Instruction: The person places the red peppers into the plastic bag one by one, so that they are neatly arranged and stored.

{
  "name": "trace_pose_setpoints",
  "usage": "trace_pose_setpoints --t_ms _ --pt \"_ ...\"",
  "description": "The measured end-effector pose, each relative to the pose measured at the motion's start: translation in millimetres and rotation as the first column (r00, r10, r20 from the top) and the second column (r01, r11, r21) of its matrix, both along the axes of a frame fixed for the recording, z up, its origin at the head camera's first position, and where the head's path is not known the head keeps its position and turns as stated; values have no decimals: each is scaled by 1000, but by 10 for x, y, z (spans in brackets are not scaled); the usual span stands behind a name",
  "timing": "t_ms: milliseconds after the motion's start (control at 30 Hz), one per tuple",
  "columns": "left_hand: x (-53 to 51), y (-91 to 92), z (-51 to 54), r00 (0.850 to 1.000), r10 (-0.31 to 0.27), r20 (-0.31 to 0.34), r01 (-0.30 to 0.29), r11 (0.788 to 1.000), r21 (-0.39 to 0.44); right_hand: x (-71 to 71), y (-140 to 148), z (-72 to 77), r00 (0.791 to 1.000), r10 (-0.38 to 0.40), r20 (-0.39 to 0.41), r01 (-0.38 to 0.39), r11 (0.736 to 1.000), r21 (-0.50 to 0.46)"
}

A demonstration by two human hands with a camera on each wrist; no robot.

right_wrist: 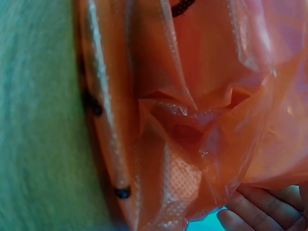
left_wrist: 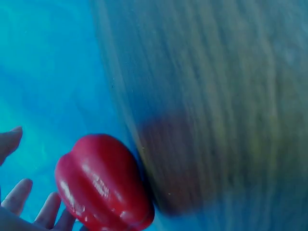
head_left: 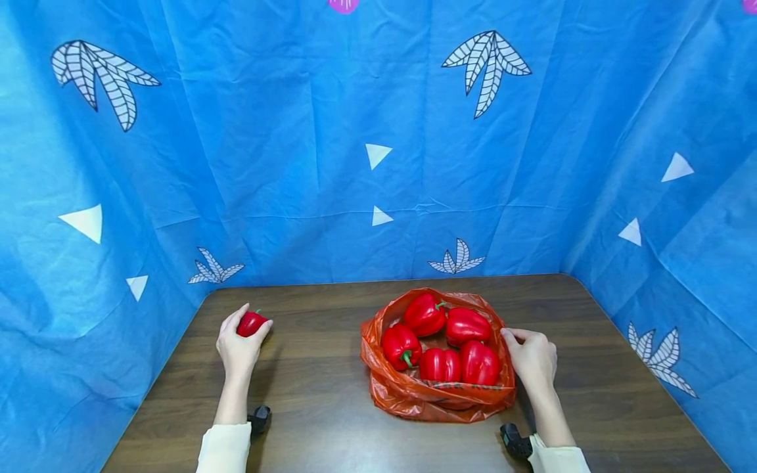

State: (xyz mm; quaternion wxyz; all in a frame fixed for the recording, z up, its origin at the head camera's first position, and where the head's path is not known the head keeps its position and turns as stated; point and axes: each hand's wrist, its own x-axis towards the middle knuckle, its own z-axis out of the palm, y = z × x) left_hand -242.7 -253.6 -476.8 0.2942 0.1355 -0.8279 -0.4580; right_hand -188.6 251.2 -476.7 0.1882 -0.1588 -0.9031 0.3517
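Note:
A red bell pepper (head_left: 251,324) is at the far left of the table, with my left hand (head_left: 238,341) around it from the near side. In the left wrist view that pepper (left_wrist: 103,185) looks glossy; the spread fingers lie beside it and the thumb tip stands apart from it. My right hand (head_left: 532,358) pinches the right rim of an orange-red plastic bag (head_left: 408,397). Several red bell peppers (head_left: 440,364) lie inside the open bag. In the right wrist view the bag's crinkled side (right_wrist: 216,144) hides part of the right hand (right_wrist: 264,211).
The brown wooden table (head_left: 313,368) runs back to a blue cloth (head_left: 284,131) with leaf and triangle prints, which also stands at both sides. Bare tabletop separates the left hand from the bag. A small black wrist device (head_left: 260,419) sits on each wrist.

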Motion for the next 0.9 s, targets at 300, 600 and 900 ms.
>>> trace_pose_setpoints --t_ms 300,600,900 --pt "-12 -227 -45 995 13 101 -16 999 36 -6 -1 -6 1000 -6 -3 6 1000 8" --pt "13 -334 -124 972 -25 235 -17 984 176 -16 -5 -10 1000 -3 -6 3 1000 4" --pt "16 -319 -165 967 -38 251 -10 982 186 -10 -9 -11 1000 2 -7 -2 1000 1"
